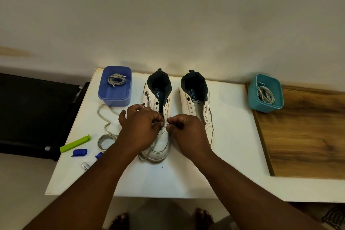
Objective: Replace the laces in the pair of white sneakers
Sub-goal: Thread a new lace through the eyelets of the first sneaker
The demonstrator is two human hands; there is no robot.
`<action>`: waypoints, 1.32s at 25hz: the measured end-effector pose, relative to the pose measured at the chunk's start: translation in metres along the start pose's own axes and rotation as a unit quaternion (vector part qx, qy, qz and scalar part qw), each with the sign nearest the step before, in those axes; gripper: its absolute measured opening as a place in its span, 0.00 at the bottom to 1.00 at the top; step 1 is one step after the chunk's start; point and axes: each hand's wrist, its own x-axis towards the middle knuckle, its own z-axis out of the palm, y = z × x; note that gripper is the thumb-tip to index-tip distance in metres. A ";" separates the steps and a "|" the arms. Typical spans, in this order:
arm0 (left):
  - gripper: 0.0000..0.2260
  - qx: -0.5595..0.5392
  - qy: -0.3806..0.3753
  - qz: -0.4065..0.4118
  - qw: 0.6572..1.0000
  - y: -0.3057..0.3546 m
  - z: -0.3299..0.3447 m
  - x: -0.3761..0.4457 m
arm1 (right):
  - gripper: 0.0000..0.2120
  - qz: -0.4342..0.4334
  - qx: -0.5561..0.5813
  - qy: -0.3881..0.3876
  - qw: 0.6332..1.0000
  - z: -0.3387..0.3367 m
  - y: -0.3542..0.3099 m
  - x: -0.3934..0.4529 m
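Two white sneakers stand side by side on the white table [233, 136], heels toward the wall. My left hand [139, 127] and my right hand [186, 129] meet over the eyelets of the left sneaker [158, 147]. Both pinch a grey lace [106, 123] near the middle eyelets; its long tail loops off to the left across the table. The right sneaker [197, 106] has bare eyelets and no lace. A coiled grey lace [115, 80] lies in the blue box [115, 97], and more laces [266, 95] sit in the teal box [265, 105].
A green clip [74, 144], a blue cap [80, 152] and a small tube [85, 166] lie near the table's left front. A wooden surface [308, 136] adjoins on the right, a black object [33, 114] on the left. A wall stands close behind. Bare feet show below.
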 end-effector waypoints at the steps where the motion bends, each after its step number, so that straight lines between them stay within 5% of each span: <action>1: 0.06 0.004 0.004 -0.003 1.000 0.001 0.001 0.000 | 0.07 -0.001 0.000 -0.001 1.000 0.000 0.000 0.000; 11: 0.09 0.000 -0.005 0.008 1.000 -0.001 -0.007 -0.003 | 0.06 -0.057 -0.083 -0.012 0.995 -0.009 -0.007 0.000; 13: 0.09 -0.002 -0.014 0.013 1.000 0.001 -0.010 -0.005 | 0.08 -0.067 -0.108 0.025 0.992 -0.017 -0.014 0.000; 15: 0.10 -0.002 -0.019 0.020 1.000 0.002 -0.013 -0.009 | 0.08 -0.043 0.012 0.143 0.989 -0.035 -0.024 0.006; 17: 0.12 0.018 -0.006 0.036 0.999 0.003 -0.015 -0.011 | 0.07 -0.009 0.265 0.306 0.914 -0.065 -0.037 0.015; 19: 0.13 0.028 0.024 0.043 0.998 0.002 -0.016 -0.012 | 0.03 -0.012 0.381 0.421 0.823 -0.092 -0.038 0.020; 20: 0.13 0.016 0.032 0.041 0.999 0.001 -0.017 -0.011 | 0.07 -0.023 0.335 0.458 0.823 -0.096 -0.035 0.020; 22: 0.14 -0.023 0.021 0.044 0.999 -0.003 -0.017 -0.007 | 0.20 -0.051 0.094 0.430 0.896 -0.084 -0.020 0.020; 24: 0.16 -0.039 0.000 0.067 0.997 -0.007 -0.015 -0.004 | 0.19 -0.095 -0.175 0.223 0.954 -0.049 -0.012 0.009; 27: 0.17 -0.031 -0.005 0.091 0.995 -0.012 -0.015 -0.002 | 0.07 -0.154 -0.361 0.012 0.920 -0.009 -0.003 -0.005; 30: 0.18 -0.054 -0.005 0.096 0.994 -0.016 -0.017 -0.001 | 0.03 -0.169 -0.343 0.085 0.920 -0.031 -0.006 0.004; 33: 0.17 -0.054 -0.001 0.103 0.993 -0.017 -0.017 -0.001 | 0.06 -0.083 -0.272 0.279 0.917 -0.079 -0.012 0.018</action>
